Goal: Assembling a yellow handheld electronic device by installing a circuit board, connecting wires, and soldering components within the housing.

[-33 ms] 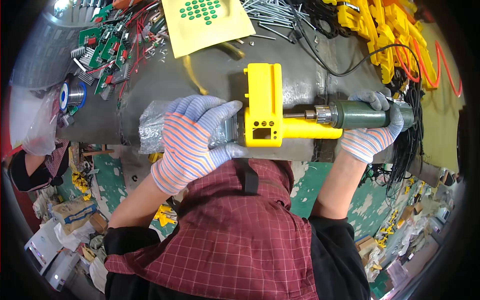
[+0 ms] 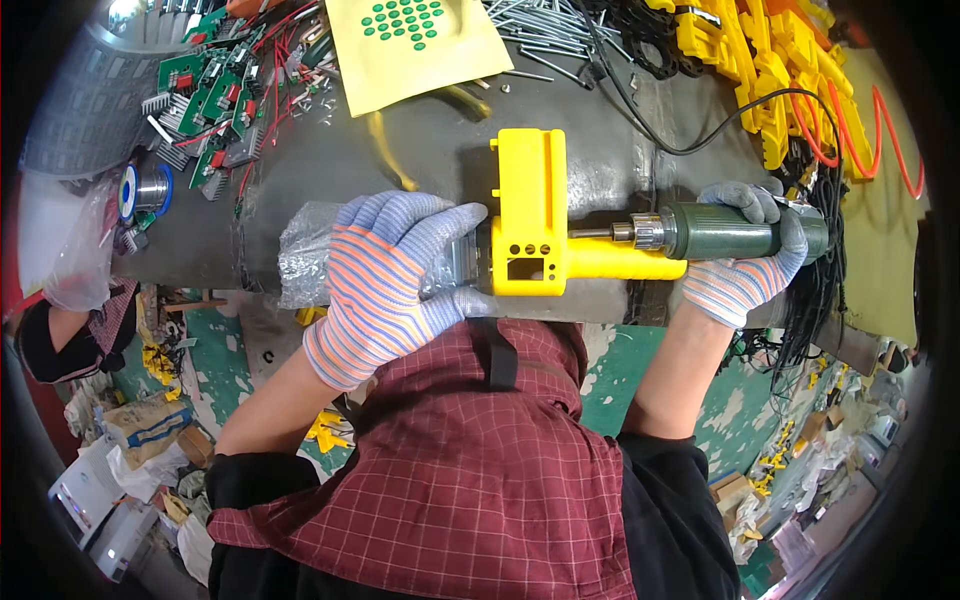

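Driver (image 2: 722, 232) lined up with a yellow casing (image 2: 531, 212), a hand at either end.
The casing sits at the bench's near edge, between the hands, its handle (image 2: 628, 263) running right beneath the bit (image 2: 596, 233). The right hand (image 2: 742, 284) is wrapped round the driver; the left hand (image 2: 378, 272) is closed about a clear part (image 2: 463, 262) beside the casing, how firmly I cannot tell. The bit's tip meets the casing's right side, but its seating is hidden. If it sits askew, it could slip and scar the plastic. A loose left grip, or the slick wrap (image 2: 304, 257) under that hand, might let the work twist. The cables (image 2: 815, 300) hanging by the driver's rear could snag and pull it off line.
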The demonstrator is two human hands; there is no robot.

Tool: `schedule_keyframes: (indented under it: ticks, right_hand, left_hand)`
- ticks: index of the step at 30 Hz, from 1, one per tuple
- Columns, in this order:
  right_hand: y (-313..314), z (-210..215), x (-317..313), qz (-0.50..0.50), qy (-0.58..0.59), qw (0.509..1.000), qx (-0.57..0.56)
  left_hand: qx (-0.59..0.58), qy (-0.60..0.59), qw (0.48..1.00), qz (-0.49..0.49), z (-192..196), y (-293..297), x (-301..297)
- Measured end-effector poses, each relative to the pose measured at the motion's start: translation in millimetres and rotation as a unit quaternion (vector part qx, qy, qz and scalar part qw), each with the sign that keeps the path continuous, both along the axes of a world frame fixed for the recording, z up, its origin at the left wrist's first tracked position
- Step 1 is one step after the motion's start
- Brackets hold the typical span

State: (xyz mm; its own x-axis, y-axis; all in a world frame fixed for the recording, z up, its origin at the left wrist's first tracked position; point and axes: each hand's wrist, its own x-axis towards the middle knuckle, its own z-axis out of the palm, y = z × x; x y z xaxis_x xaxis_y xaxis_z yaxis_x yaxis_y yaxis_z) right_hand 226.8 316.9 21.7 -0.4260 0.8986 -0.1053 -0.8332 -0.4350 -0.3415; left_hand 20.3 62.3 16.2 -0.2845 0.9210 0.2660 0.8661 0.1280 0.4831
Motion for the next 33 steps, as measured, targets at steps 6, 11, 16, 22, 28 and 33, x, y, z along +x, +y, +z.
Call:
schedule_keyframes:
  ticks: [6,11,16,22,28,33]
  right_hand:
    - [-0.9,0.8,-6.3,0.001,-0.009,1.000,-0.024]
    - [2.2,-2.2,-3.6,0.013,-0.005,1.000,-0.016]
    - [1.5,6.3,-9.2,-0.005,-0.021,1.000,0.005]
    - [4.0,41.6,0.0,-0.011,-0.083,0.994,0.074]
    - [2.7,95.5,18.0,0.023,-0.408,0.892,0.191]
    - [58.0,21.9,-18.2,0.116,-0.657,0.517,0.536]
  left_hand:
    - [0.001,-0.003,1.000,-0.014,2.0,0.2,-2.3]
    - [0.002,0.003,1.000,-0.009,2.7,-0.8,-0.7]
    - [0.004,0.005,1.000,-0.013,-1.7,-1.5,-2.3]
    - [0.012,0.053,0.998,-0.017,2.3,-11.9,-5.9]
    - [-0.012,0.140,0.990,0.011,-5.1,-32.8,-8.7]
    - [-0.054,0.056,0.997,-0.015,24.4,-42.0,-17.0]
